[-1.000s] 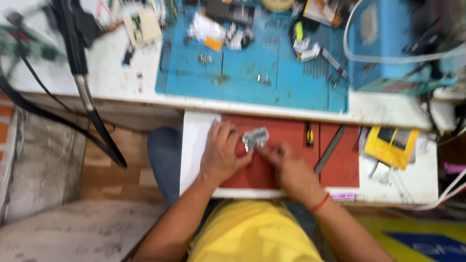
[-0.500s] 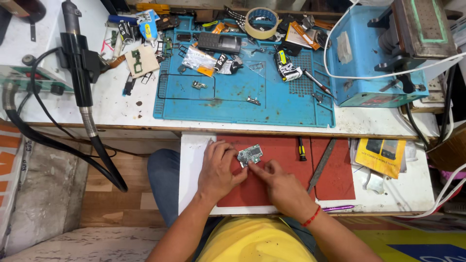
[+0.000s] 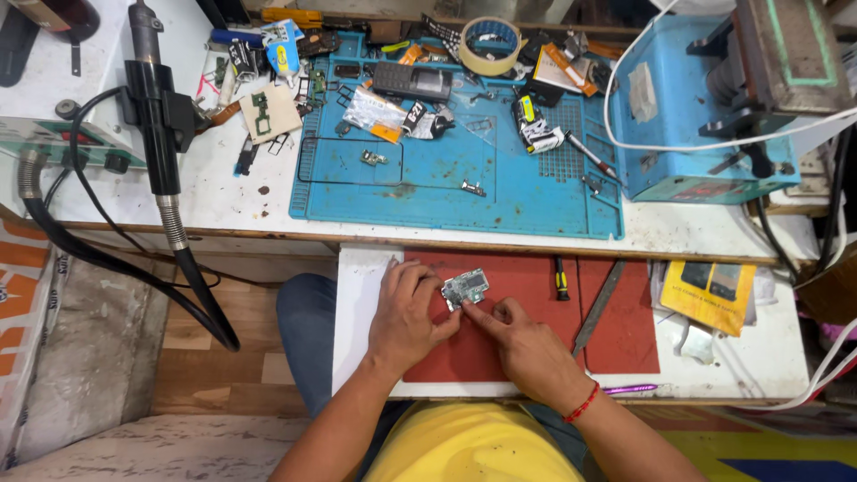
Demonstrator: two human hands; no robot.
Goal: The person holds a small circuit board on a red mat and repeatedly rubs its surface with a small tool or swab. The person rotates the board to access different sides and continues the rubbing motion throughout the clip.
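Holding a small circuit board between both hands, person in a yellow shirt sits at a pull-out shelf with a red mat on it. Board sits on the far part of that mat, slightly tilted, just near of the main bench edge.

Left hand: palm down on the mat, fingers curled, fingertips touching the board's left edge. Looks like steadying it, thumb pressed toward the right hand. Right hand: index finger and thumb pressed together at the board's near corner, pinching or pressing it; cannot tell if a tool sits between them. Red thread band on that wrist.

On the mat to the right of the board: a small screwdriver with a black and yellow grip, lying near-to-far. Further right, a flat metal strip lying diagonally. Yellow booklet on the white shelf at far right.

Main bench beyond: blue work mat littered with small parts, a dark handset near its far edge, roll of tape behind it. Blue machine stands at the mat's right with a white cable looped over it. Left side: black hot-air wand hanging in its holder, thick hose dropping off the bench edge.
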